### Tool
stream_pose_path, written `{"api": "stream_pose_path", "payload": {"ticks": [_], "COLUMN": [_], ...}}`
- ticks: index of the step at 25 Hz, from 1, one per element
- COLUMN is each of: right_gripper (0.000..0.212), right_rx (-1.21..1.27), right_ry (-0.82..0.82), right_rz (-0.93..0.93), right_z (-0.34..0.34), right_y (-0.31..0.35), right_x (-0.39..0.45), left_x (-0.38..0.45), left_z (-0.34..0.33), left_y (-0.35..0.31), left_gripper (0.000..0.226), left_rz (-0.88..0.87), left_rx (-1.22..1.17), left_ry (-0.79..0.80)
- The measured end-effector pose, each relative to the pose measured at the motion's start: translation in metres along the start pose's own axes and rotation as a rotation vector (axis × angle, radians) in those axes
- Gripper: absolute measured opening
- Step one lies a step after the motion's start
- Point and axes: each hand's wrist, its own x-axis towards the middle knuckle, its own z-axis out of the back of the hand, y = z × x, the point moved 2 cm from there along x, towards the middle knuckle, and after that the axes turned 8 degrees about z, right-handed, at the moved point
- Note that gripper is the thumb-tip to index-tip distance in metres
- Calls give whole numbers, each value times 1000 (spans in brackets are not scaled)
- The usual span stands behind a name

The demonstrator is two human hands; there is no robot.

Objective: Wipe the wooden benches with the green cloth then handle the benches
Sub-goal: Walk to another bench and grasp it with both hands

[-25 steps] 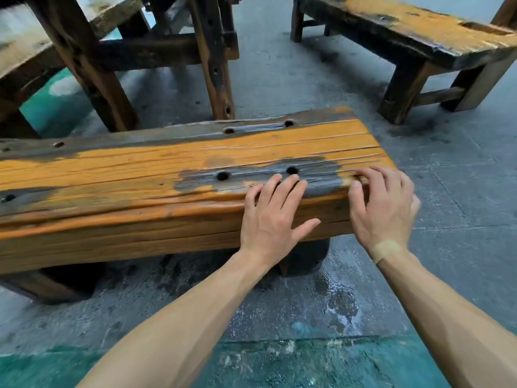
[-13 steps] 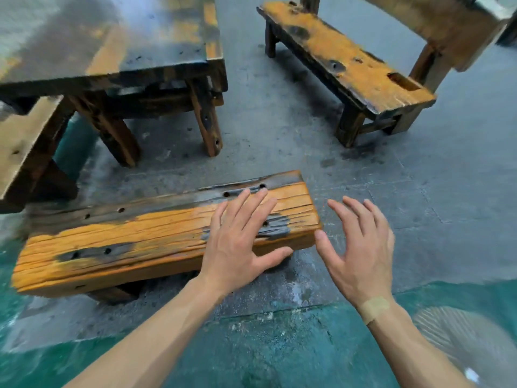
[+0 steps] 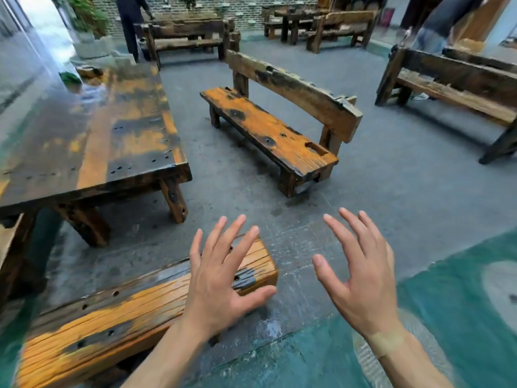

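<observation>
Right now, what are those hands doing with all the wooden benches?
A person holds both hands open above the floor, gripping nothing. The left hand hovers over the end of the low orange plank bench, and the right hand is beside it over the grey floor. Another orange wooden bench with a backrest stands ahead. No green cloth is in their hands.

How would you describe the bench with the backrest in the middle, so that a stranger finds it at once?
Start at the long wet table on the left, then look right across the grey floor. The orange bench stands there alone, beyond both open hands. Unlike the backless bench nearest the camera, it has a rough plank backrest and a rectangular slot near its close end.
</observation>
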Motion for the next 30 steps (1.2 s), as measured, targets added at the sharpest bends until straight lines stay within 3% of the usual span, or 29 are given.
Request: {"api": "stream_pose_path", "payload": {"ticks": [7,17,24,30], "right_gripper": [61,56,57,58], "right_rx": [-49,-116,-127,-115], "right_ry": [-75,-113,-125,-70], "right_rz": [-24,-135,-212,-248], "right_z": [93,196,190,153], "right_y": [-31,-135,-203,-293], "right_x": [-10,-60,-61,-5], "left_x": [35,59,98,179], "left_z": [1,-76,-144,-232], "left_y": [-80,-207,-218,-200], "left_gripper": [82,77,76,75], "left_rz": [-51,-149,-205,-180], "left_rx": [-91,-237,-240,-272], "left_ry": [36,-4,56,93]}}
